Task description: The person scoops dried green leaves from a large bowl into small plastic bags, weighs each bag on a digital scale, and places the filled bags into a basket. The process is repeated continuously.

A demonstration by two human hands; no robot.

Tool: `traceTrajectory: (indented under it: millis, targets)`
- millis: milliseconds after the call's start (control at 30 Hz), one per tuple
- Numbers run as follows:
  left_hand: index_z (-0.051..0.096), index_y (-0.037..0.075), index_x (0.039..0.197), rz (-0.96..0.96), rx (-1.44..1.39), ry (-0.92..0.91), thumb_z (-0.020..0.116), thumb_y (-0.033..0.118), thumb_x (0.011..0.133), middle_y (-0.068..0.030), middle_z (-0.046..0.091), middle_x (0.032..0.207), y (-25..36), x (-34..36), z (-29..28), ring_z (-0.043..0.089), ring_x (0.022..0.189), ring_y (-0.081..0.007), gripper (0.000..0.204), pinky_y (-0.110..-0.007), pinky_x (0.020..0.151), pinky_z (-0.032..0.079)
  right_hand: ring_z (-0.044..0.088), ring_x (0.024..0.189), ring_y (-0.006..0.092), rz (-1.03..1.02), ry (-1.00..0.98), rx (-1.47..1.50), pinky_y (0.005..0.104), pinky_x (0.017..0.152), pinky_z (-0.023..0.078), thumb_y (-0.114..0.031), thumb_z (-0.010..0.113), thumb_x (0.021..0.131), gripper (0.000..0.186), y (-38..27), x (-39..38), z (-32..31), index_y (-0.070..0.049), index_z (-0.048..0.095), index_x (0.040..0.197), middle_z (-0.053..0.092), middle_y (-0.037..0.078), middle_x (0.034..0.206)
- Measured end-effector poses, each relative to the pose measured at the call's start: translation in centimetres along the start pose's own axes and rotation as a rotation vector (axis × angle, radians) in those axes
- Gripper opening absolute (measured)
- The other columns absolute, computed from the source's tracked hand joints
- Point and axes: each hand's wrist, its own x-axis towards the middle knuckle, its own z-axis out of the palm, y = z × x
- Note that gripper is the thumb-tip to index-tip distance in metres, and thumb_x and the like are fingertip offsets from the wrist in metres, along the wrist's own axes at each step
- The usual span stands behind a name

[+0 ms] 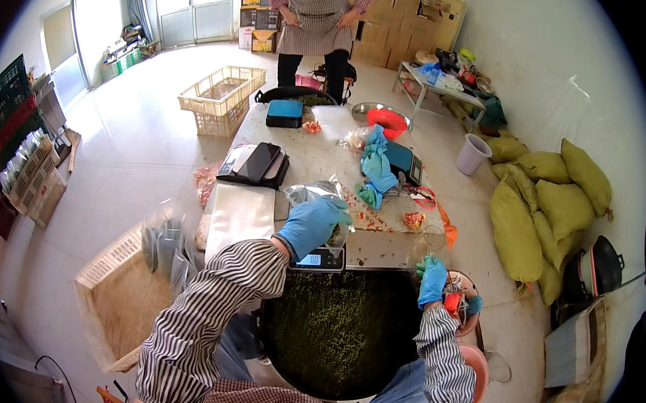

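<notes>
My left hand point(310, 224), in a blue glove, is closed on the edge of a silver bag point(313, 192). Part of this bag is clear, with green bits showing inside, and it sits over a small digital scale point(322, 260) at the table's near edge. My right hand point(431, 282), gloved too and dusted green at the fingertips, is closed beside a clear cup point(431, 237); what its fingers hold, if anything, I cannot make out. Between my forearms, a wide black pan point(340, 334) carries loose green leafy material.
White sheets point(241, 217), a phone point(258, 161) and blue cloth or gloves point(376, 168) lie on the table point(319, 152). A plastic crate point(96, 279) stands left; pink basins point(480, 373) and green sacks point(519, 230) are right. A person point(320, 22) stands opposite.
</notes>
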Motion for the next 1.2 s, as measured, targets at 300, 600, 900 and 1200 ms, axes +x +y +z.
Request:
traceTrajectory:
  millis: [300, 600, 900, 1200]
  targets:
    - [0.075, 0.011, 0.115, -0.417, -0.314, 0.298, 0.063, -0.001, 0.089, -0.0132, 0.074, 0.112, 4.3, -13.1, -1.9, 0.072, 0.1, -0.0272, 0.032, -0.034, 0.088, 0.057, 0.067, 0.089, 0.0239, -0.288, -0.194, -0.358, 0.0343, 0.08, 0.054, -0.015, 0.066, 0.096, 0.026, -2.3, -15.4, -0.5, -0.001, 0.068, 0.118, 0.07, 0.012, 0.102]
    - [0.077, 0.019, 0.11, -0.646, -0.076, 0.024, 0.06, 0.009, 0.093, -0.0079, 0.074, 0.106, 5.6, -26.5, 5.7, 0.07, 0.092, -0.0304, 0.025, -0.039, 0.077, 0.057, 0.066, 0.104, 0.0353, -0.266, -0.468, -0.643, 0.0422, 0.092, 0.052, -0.022, 0.064, 0.097, 0.031, -2.3, -25.5, 4.0, 0.001, 0.069, 0.117, 0.069, 0.02, 0.113]
    - [0.077, 0.02, 0.109, -0.725, -0.033, 0.155, 0.062, 0.009, 0.091, -0.0051, 0.075, 0.105, 6.1, -26.3, 6.6, 0.071, 0.091, -0.0283, 0.026, -0.038, 0.076, 0.057, 0.066, 0.102, 0.0308, -0.399, -0.347, -0.51, 0.0396, 0.09, 0.053, -0.019, 0.067, 0.097, 0.034, -5.4, -22.5, 8.1, 0.002, 0.065, 0.123, 0.068, 0.019, 0.116]
    - [0.078, 0.021, 0.106, -0.703, 0.072, 0.189, 0.06, 0.005, 0.088, -0.0035, 0.075, 0.105, 6.3, -26.3, 7.0, 0.071, 0.088, -0.0263, 0.031, -0.037, 0.072, 0.058, 0.063, 0.095, 0.0264, -0.607, -0.147, -0.352, 0.0361, 0.087, 0.051, -0.018, 0.071, 0.094, 0.034, -11.9, -12.6, 16.5, 0.002, 0.064, 0.121, 0.061, 0.018, 0.112]
